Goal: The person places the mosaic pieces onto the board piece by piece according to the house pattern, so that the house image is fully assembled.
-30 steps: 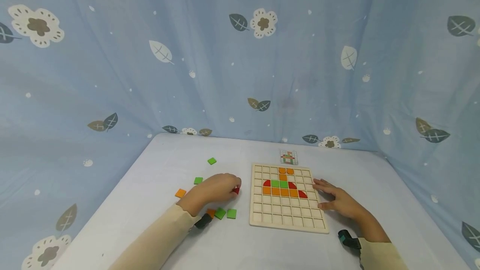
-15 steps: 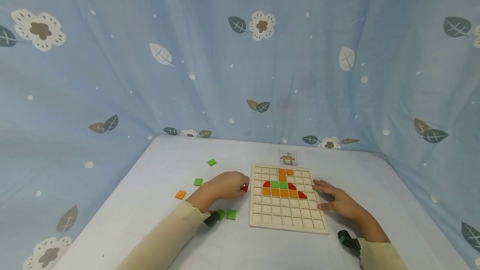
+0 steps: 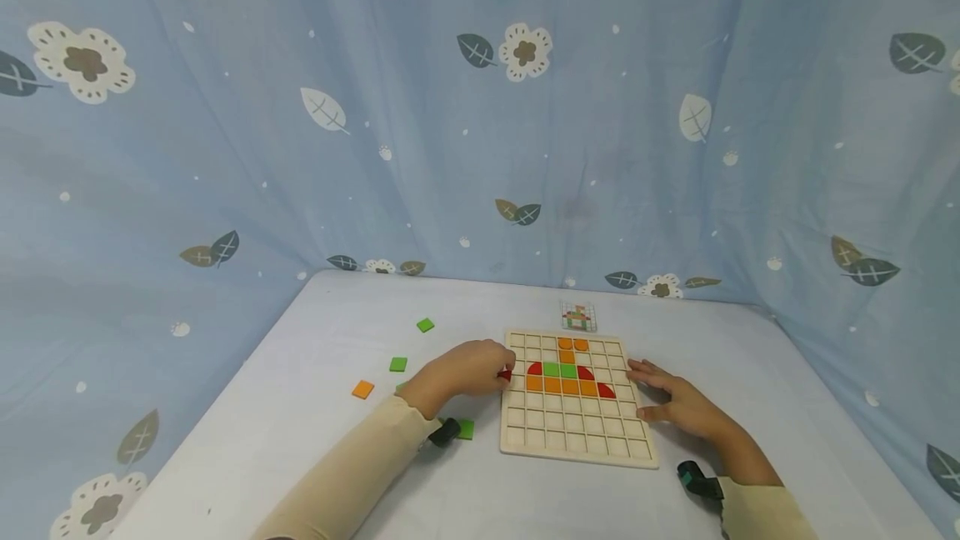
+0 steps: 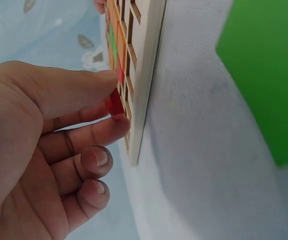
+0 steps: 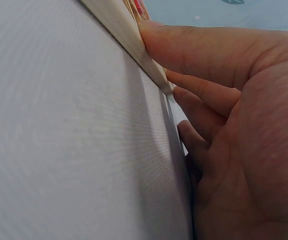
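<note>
Nearest me, two cream sleeves (image 3: 341,473) are stretching across the white worktop (image 3: 480,507), and a green tile (image 3: 466,430) is peeking out beside a black wrist device (image 3: 445,432). The right hand (image 3: 678,404) is lying relaxed, fingers spread, its thumb and fingertips touching the right edge of a pale wooden board (image 3: 575,442). The left hand (image 3: 474,367) is pinching a red piece (image 3: 506,375) at the board's left edge; it is looking small, flat and thick-edged, tilted, with the thumb hiding its full outline. The board's shallow square cells are holding four orange squares (image 3: 552,386) with a curved red piece (image 3: 607,391) at their right end, then two green squares (image 3: 551,369) between two more curved red pieces (image 3: 585,373), then an orange square (image 3: 567,357), then two orange discs (image 3: 566,343) in the far row. To the left, an orange tile (image 3: 363,390) and green tiles (image 3: 398,364) are lying loose. Beyond the board, a card (image 3: 578,317) is showing a small coloured grid pattern, and a blue curtain (image 3: 420,148) with flowers and leaves is hanging behind.
</note>
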The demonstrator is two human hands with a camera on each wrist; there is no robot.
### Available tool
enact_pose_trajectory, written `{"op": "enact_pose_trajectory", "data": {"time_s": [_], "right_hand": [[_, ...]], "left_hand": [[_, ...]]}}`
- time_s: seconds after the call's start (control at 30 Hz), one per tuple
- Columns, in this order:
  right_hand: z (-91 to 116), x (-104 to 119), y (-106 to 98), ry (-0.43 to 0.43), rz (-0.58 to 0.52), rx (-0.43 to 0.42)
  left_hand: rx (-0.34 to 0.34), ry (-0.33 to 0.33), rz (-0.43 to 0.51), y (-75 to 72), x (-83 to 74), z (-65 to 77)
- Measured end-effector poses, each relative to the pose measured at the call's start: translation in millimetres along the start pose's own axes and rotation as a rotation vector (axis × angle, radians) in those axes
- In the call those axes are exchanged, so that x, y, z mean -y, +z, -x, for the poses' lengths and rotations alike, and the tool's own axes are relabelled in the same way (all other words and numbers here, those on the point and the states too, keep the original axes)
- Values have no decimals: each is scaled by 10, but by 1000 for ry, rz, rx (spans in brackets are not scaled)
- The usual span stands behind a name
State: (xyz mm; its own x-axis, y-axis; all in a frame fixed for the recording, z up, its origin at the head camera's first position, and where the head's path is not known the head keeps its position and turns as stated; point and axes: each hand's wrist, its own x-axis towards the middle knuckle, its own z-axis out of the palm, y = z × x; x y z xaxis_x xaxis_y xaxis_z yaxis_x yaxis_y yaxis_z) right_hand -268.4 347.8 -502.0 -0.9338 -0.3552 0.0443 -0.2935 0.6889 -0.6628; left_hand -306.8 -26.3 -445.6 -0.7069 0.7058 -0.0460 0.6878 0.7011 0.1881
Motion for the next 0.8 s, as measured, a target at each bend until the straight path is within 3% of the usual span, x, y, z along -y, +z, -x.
{"op": "enact_pose_trajectory", "data": {"time_s": [0.3,0.8], "right_hand": [[-2,-7,-1,0,-5,4],[2,-3,-3,-16,-5,0]], "left_hand": [[22,-29,18,25,-39,-84],[28,-16,46,98,-25,-197]]}}
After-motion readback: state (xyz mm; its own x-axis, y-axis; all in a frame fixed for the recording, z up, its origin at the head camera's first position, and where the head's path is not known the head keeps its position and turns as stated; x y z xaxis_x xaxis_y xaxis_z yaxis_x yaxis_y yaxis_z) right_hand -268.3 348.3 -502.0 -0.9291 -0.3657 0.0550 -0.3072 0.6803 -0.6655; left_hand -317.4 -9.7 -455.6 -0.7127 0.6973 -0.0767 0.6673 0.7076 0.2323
